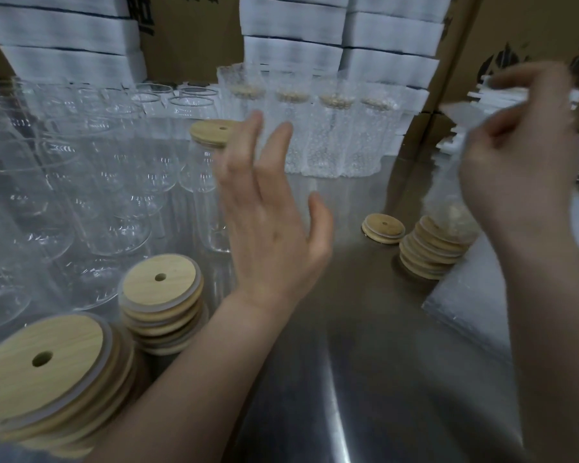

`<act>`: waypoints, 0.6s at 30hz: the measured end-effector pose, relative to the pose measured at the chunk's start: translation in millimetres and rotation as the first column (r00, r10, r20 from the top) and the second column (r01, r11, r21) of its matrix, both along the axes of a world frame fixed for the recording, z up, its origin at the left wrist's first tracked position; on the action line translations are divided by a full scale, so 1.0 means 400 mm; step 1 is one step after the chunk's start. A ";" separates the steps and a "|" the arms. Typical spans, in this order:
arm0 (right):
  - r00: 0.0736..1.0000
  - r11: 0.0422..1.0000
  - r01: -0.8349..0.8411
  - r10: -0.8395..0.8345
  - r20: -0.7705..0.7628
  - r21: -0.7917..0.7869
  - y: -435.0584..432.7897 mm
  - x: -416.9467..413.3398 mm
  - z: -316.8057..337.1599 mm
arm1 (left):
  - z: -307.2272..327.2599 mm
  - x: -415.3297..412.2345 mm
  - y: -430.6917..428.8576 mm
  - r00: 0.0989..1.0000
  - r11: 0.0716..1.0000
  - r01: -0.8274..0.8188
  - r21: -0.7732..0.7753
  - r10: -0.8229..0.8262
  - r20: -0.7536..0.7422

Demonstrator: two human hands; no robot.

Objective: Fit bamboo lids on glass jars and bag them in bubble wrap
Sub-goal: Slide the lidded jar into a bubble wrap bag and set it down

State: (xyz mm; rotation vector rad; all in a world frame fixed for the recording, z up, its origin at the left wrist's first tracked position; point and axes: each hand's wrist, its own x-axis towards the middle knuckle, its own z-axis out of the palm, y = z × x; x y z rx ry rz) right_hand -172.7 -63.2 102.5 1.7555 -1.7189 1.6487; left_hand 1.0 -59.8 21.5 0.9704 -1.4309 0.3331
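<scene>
Clearly blurred, the left hand (271, 222) hangs at the centre with its fingers (244, 142) straight and spread, holding nothing. It partly hides a lidded glass jar (201, 168) just behind it, towards 11 o'clock. At 2 o'clock the right hand (515, 155) has curled fingers that pinch a thin clear bag (448, 192); the smear hides whether it is bubble wrap. Four bagged jars (328, 128) stand in a row at 12 o'clock. Empty jars (97, 168) crowd 9 o'clock, hard to separate. The bamboo lid stacks (161, 302) at 7 o'clock are cut off by the edge. On the steel table (365, 362), another stack (428, 248) stands at 3 o'clock behind the bag.
</scene>
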 end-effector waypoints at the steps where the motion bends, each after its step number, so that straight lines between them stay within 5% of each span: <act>1: 0.997 0.997 -0.073 0.073 -0.020 -0.029 -0.009 0.016 -0.002 | -0.002 -0.006 0.002 0.997 0.996 0.082 0.020 -0.082 0.005; 4: 0.955 0.954 -0.294 0.292 -0.053 -0.050 -0.033 0.075 -0.011 | -0.007 -0.025 0.015 0.937 0.876 0.350 0.333 -0.330 -0.118; 7: 0.898 0.897 -0.440 0.439 -0.031 -0.027 -0.064 0.123 -0.039 | -0.028 -0.037 0.003 0.894 0.700 0.446 0.558 -0.371 -0.249; 18: 0.721 0.750 -0.660 0.609 0.330 0.057 -0.101 0.186 -0.173 | -0.060 -0.013 -0.054 0.779 0.621 0.584 0.523 -0.248 -0.576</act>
